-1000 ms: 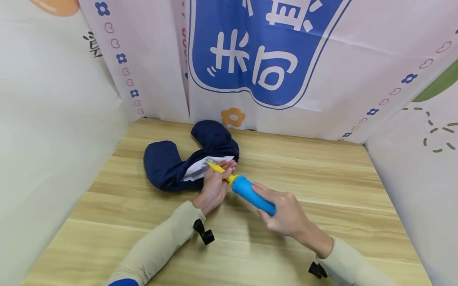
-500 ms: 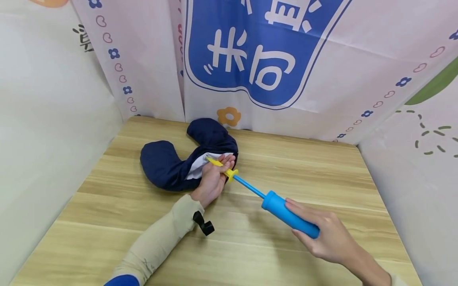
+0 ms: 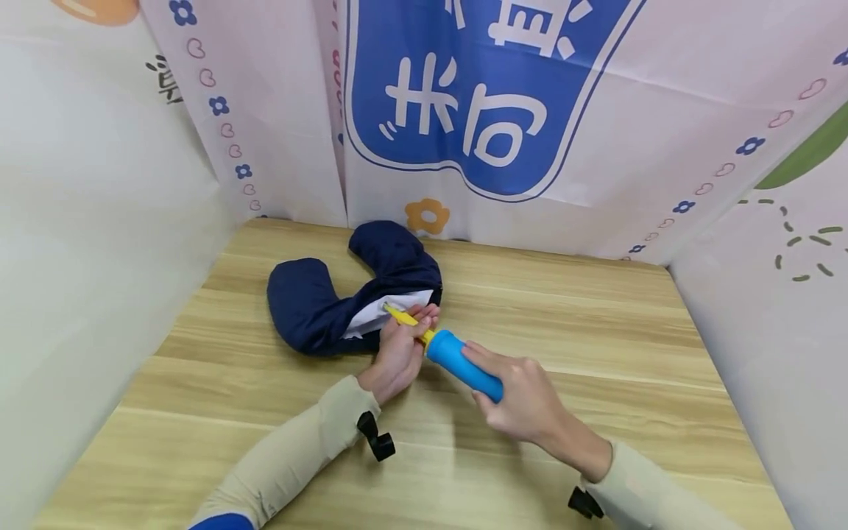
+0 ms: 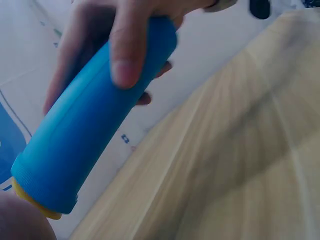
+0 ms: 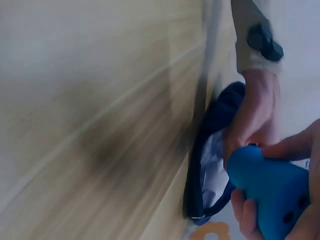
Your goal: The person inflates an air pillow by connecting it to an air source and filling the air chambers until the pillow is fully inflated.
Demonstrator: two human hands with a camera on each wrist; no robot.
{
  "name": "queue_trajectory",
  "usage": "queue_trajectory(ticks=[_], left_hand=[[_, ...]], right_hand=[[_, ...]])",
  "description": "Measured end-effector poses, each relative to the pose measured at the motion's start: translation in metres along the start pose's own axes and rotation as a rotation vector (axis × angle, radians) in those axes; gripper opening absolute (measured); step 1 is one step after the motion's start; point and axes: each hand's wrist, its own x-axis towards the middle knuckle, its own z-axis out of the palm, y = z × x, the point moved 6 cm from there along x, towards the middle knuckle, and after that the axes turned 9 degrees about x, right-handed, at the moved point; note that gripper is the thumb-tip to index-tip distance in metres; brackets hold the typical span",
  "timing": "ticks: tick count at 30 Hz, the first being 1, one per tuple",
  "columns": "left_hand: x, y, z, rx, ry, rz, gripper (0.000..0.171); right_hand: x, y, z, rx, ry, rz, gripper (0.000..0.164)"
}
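A navy U-shaped neck pillow (image 3: 298,302) lies on the table, its outer edge open and a white inner lining (image 3: 371,316) showing. At that opening my left hand (image 3: 397,355) holds the yellow nozzle (image 3: 402,316) of a hand pump, the nozzle's tip against the lining. Around the pump's blue barrel (image 3: 461,358) my right hand (image 3: 528,397) is wrapped. The barrel sits right up against the yellow collar, with no rod showing. In the left wrist view the right thumb lies along the barrel (image 4: 85,115). Whether the tip sits inside a valve is too small to tell.
The wood-grain table (image 3: 596,324) extends to both sides and in front of the hands. Printed white sheets stand as walls behind, left and right, with a blue sign (image 3: 464,96) on the back one. Black clips (image 3: 377,438) are fixed at both sleeves.
Half a second ago the barrel was drawn back to the lower right, baring a blue rod. My right hand has pushed it in again toward the pillow. The left hand stays on the nozzle.
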Motion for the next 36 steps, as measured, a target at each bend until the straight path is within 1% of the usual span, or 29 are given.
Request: queue_trajectory(ticks=[2,5,9,12,15,17,19,22,26,28,30,32,34,36], left_hand=[[0.003,0.002,0.0,-0.004,-0.015,-0.006,0.046],[0.009,0.008,-0.003,-0.018,-0.013,0.003,0.048],[0.015,0.016,-0.009,-0.024,0.014,-0.001,0.048],[0.017,0.02,-0.012,-0.023,0.02,-0.004,0.048],[0.016,0.021,-0.013,-0.04,0.03,0.0,0.046],[0.014,0.019,-0.013,-0.047,0.044,-0.01,0.044],[0.011,0.016,-0.013,-0.048,0.057,-0.019,0.043],[0.006,0.011,-0.011,-0.04,0.066,-0.019,0.043],[0.001,0.006,-0.009,-0.025,0.047,0.0,0.044],[-0.001,0.004,-0.007,-0.003,0.03,-0.012,0.044],[0.0,0.004,-0.003,0.014,0.003,-0.024,0.044],[0.003,0.008,0.0,0.029,-0.029,-0.021,0.044],[0.007,0.014,0.002,0.029,-0.048,-0.009,0.044],[0.011,0.02,-0.001,0.022,-0.047,0.002,0.043]], right_hand=[[0.001,0.003,-0.001,0.012,-0.008,-0.012,0.063],[-0.007,0.006,-0.009,0.021,-0.027,-0.034,0.064],[-0.031,0.009,-0.029,0.04,-0.032,-0.046,0.066],[-0.049,0.01,-0.046,0.051,-0.025,-0.039,0.072],[-0.06,0.009,-0.059,0.032,-0.017,-0.02,0.076],[-0.059,0.007,-0.06,0.01,-0.008,0.001,0.076],[-0.052,0.003,-0.054,-0.009,0.004,0.014,0.072],[-0.034,-0.004,-0.037,-0.038,0.018,0.024,0.066],[-0.01,-0.01,-0.014,-0.031,0.008,0.012,0.064],[-0.004,-0.01,-0.008,-0.012,-0.003,0.002,0.064],[-0.002,-0.007,-0.007,0.003,-0.013,-0.009,0.064],[-0.004,-0.003,-0.012,0.009,-0.014,-0.026,0.063],[-0.01,0.0,-0.02,0.009,-0.016,-0.043,0.064],[-0.02,0.002,-0.029,0.016,-0.018,-0.051,0.066]])
